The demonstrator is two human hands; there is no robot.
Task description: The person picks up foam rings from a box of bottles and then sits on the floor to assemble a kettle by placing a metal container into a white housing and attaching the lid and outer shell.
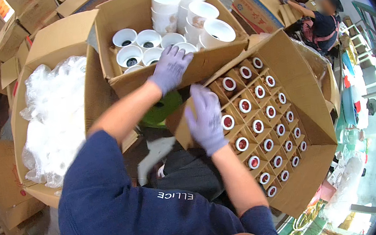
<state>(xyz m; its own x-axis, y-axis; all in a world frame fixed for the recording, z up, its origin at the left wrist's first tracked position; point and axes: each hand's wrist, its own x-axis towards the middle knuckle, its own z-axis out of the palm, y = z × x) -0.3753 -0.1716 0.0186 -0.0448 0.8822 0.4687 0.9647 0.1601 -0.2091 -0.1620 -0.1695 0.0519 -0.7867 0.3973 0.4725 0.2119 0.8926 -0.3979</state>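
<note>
We count two gloved hands, the left hand (170,68) and the right hand (205,120). Behind the divided box (308,102), the cup box (138,15) shows about twelve white cups (217,31). The divided box has roughly twenty-four red-topped pieces (245,105).

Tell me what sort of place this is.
Probably a packing floor or warehouse. Open cardboard boxes crowd around: one holds white cups, a divided carton holds rows of red-and-white items, another holds plastic wrap. Both gloved hands, left and right, reach into them.
</note>
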